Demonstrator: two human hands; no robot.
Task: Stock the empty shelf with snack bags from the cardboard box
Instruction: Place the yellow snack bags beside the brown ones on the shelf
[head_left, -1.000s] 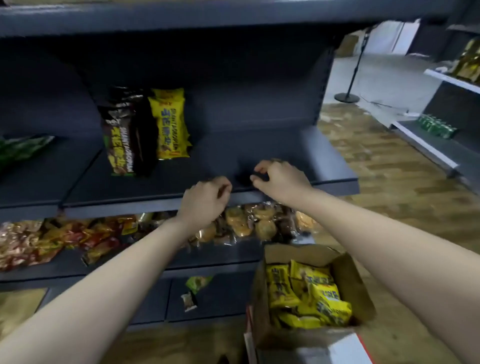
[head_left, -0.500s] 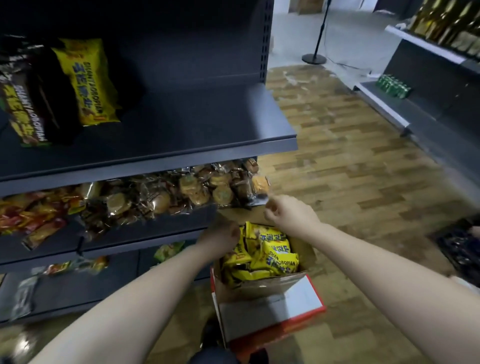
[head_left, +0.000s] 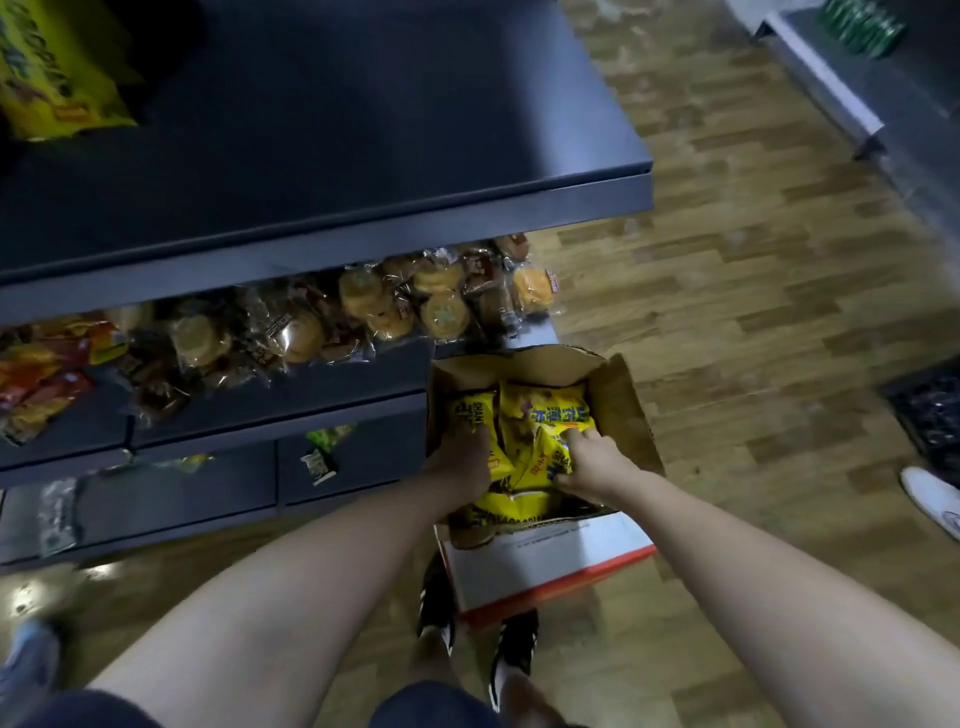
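Bags (head_left: 540, 415) in box (head_left: 623, 410), below shelf (head_left: 363, 135).

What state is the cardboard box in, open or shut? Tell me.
Open. The cardboard box has its flaps folded outward, yellow snack bags show inside, and both the left hand and right hand reach in.

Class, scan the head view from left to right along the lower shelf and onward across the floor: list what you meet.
red and orange snack packets → wrapped round cakes → cardboard box of yellow snack bags → white shoe
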